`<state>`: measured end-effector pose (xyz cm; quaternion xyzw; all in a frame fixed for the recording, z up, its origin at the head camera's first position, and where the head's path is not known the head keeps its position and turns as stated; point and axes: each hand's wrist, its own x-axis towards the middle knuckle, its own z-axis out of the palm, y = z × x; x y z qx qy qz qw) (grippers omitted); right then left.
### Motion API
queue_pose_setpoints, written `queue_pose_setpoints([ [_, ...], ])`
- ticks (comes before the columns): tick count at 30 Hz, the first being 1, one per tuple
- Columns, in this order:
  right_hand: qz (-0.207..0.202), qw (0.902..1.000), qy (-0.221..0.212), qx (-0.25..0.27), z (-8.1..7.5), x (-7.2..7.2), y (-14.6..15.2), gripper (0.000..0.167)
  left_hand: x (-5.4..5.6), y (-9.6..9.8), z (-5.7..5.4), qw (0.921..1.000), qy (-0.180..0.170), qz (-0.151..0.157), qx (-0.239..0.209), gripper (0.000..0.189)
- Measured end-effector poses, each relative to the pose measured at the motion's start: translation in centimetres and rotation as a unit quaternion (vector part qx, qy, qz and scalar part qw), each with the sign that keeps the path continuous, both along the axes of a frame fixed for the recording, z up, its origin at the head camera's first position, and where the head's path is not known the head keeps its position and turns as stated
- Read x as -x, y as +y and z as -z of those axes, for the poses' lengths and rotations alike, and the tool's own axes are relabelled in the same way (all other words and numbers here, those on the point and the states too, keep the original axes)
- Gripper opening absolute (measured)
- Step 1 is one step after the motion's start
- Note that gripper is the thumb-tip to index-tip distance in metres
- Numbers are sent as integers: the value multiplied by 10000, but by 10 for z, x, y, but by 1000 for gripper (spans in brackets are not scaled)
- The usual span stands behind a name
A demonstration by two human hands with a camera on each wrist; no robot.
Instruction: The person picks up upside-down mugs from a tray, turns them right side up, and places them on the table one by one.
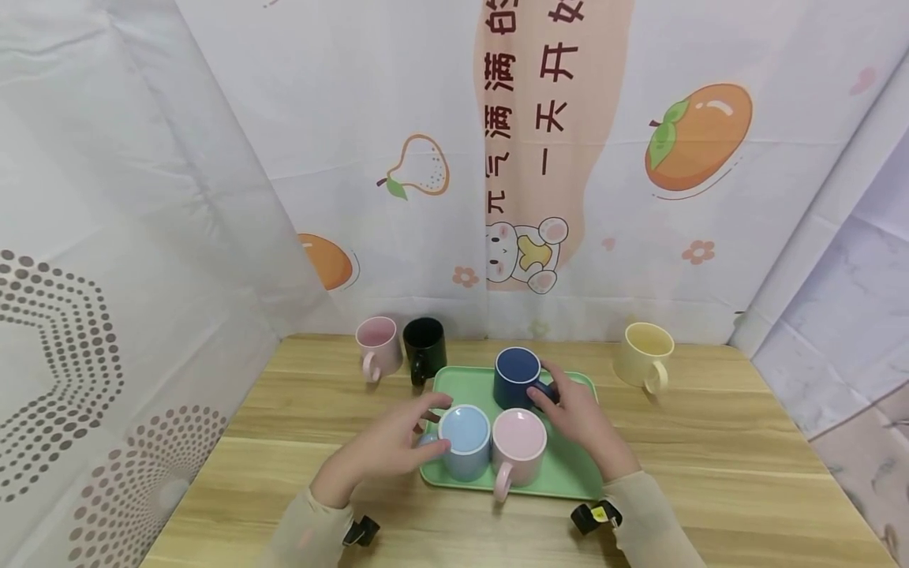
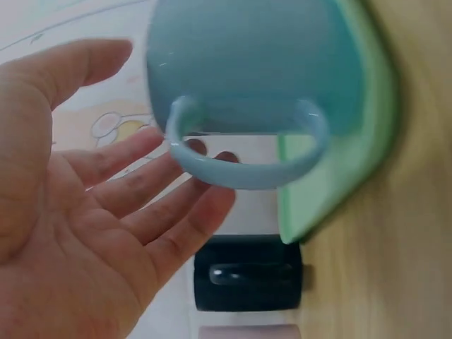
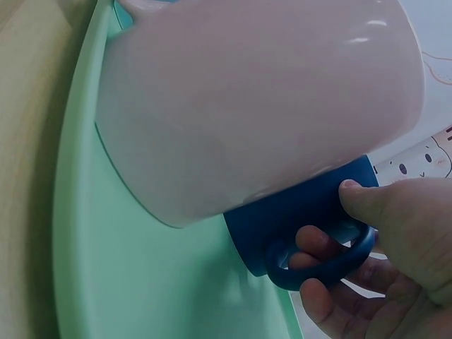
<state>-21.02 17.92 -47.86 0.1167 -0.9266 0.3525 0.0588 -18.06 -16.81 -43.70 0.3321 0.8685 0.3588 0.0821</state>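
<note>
Navy mug (image 1: 517, 380) sits at the middle of the far side of the tray (image 1: 562, 475), directly left of your right hand (image 1: 574, 401), which grips it by its handle (image 3: 289, 278). That handle points right and a little toward you, so the right hand is the nearer one. The mug's long axis looks close to upright; whether its lower edge touches the tray, you cannot tell. The relation that counts, as I judge it, is with the pink mug (image 1: 520, 443), just on your side of the navy one: it would hem in any shift toward you. Your left hand (image 1: 396, 435) holds nothing, its fingers (image 2: 205, 215) spread at the left of the blue mug (image 1: 465, 442), whose handle points back at that hand; contact there is unclear. Blue and pink stand side by side, with the black mug (image 1: 424, 345) beyond the tray on the counter (image 1: 717, 450)
</note>
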Motion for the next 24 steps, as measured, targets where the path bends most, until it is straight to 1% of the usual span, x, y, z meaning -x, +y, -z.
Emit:
queue_pose_setpoints([
  [6,-4,10000,5,22,-1,0,0,63,-7,-7,6,9998,141,-126,-36,53],
  [11,-36,10000,-4,44,-2,0,0,62,-11,-10,11,9996,256,-134,71,49],
  [14,-20,10000,-37,61,-3,-1,0,62,-11,-10,14,9994,340,-90,42,44],
  [19,22,10000,-53,43,-3,-1,0,62,-11,-8,18,9989,450,-50,-71,31],
  [24,9,10000,-64,18,-3,0,0,62,-12,-6,19,9985,510,-216,53,13],
])
